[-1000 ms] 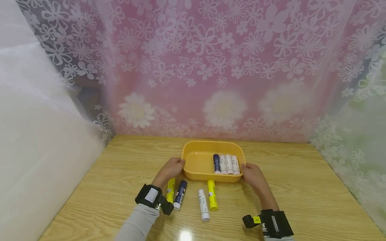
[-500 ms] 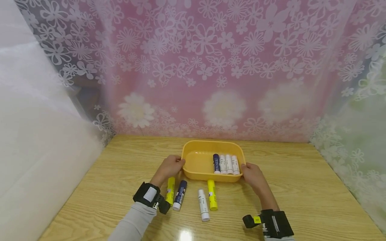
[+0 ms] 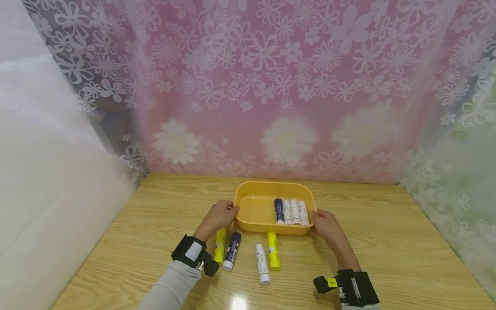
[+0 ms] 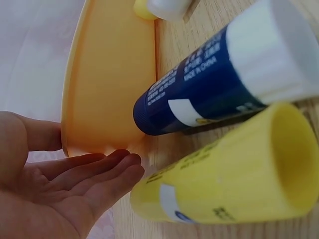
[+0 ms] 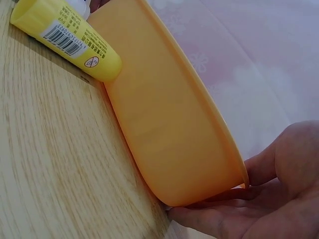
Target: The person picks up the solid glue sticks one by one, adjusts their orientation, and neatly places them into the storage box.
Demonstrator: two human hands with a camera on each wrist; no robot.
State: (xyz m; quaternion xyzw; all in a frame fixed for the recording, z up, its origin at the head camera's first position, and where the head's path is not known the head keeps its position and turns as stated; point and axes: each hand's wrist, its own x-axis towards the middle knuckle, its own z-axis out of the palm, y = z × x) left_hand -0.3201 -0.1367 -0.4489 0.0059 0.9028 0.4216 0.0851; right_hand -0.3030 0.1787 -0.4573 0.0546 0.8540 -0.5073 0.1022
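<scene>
A yellow plastic tray (image 3: 255, 226) lies on the wooden table with its right part holding a row of glue sticks: a dark blue one (image 3: 279, 211) and three white ones (image 3: 295, 212). My left hand (image 3: 218, 215) grips the tray's left end, thumb at the rim and fingers against the outer wall, as the left wrist view shows. At the opposite end my right hand (image 3: 328, 228) holds the tray between thumb at the rim and fingers by the lower edge. Near the left hand lie a yellow glue stick (image 4: 224, 174) and a blue, white-capped glue stick (image 4: 209, 74).
In front of the tray lie a white glue stick (image 3: 262, 264) and another yellow glue stick (image 3: 273, 251), whose far end overlaps the tray's front wall in the right wrist view. A pink flowered curtain (image 3: 248, 107) hangs behind the table (image 3: 387, 241).
The left wrist and forearm have shifted slightly to the left. Both hands stay at the tray's ends, and the tray and glue sticks keep their places.
</scene>
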